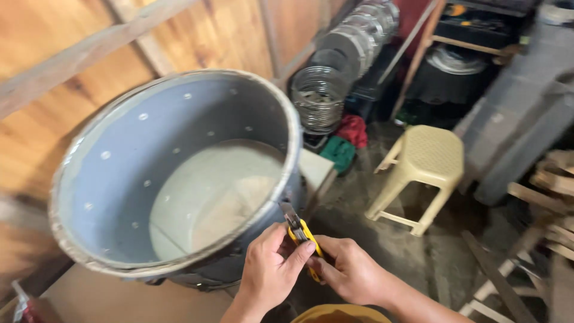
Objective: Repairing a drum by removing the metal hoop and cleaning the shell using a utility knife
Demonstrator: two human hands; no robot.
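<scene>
Floor (359,221): I saw a grey, dusty concrete surface carrying everything.
Stool (421,173): a cream plastic one stood at about 3 o'clock from the drum.
Drum (173,173): large and grey, tilted, resting on a brown board (119,299) at 7 o'clock.
Rags (347,143): red and green, bunched at 1 o'clock.
Wood scraps (538,209): piled at 4 o'clock.

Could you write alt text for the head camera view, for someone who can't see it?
Two hands, left hand and right hand, hold a yellow utility knife beside a large grey drum shell. A cream plastic stool stands on the floor nearby.
</scene>
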